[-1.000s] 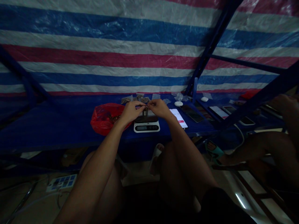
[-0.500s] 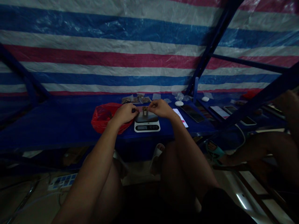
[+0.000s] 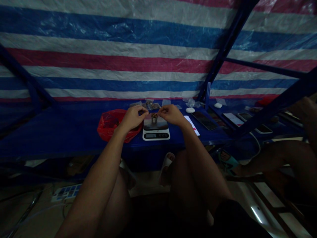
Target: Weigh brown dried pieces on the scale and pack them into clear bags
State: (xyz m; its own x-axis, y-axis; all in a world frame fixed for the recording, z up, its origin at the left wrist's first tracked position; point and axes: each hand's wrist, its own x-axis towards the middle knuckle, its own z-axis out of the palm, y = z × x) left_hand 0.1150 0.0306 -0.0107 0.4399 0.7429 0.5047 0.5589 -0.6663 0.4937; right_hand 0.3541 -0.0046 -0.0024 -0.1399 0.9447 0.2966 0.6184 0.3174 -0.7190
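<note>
A small metal cup [image 3: 154, 120], heaped with little brownish pieces, stands upright on the dark plate of a white digital scale [image 3: 156, 136]. My left hand [image 3: 135, 117] hovers left of the cup, thumb and fingertips brought together near its rim. On the cup's other side, my right hand [image 3: 171, 114] is in a similar pinch, its fingertips close to the rim. Whatever either pinch holds is too small and dark to make out. An open red plastic bag [image 3: 105, 127] lies left of the scale, partly behind my left wrist; its contents are hard to see.
Behind the scale lie small clear bags [image 3: 153, 106] with brown bits. To the right are a white case [image 3: 190, 110], a lit phone [image 3: 193, 126] and a dark phone [image 3: 204, 120]. A blue metal post [image 3: 218, 59] slants up there. Another person's leg [image 3: 277, 155] shows at right.
My left hand has risen from the scale's left edge toward the cup's rim, its fingertips drawing together. My right hand has barely moved; the cup stays in place on the scale.
</note>
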